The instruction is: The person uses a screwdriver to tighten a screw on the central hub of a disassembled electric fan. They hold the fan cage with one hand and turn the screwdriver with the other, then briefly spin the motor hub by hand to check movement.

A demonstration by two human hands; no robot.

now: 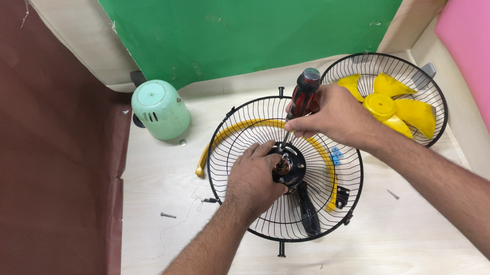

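Both hands (pixel 252 179) closed (screwdriver (pixel 303 98), motor hub (pixel 290 166))

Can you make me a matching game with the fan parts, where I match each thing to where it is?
Things:
1. yellow fan blade
2. mint green motor cover
3. screwdriver
4. loose screw

Places:
A. in the right hand
B. lying inside the far wire guard
C. on the table, left of the near wire guard
D. standing at the back left, by the green wall

Pairs: 1-B, 2-D, 3-A, 4-C. The left hand rests on the black hub in the middle of the near wire guard.
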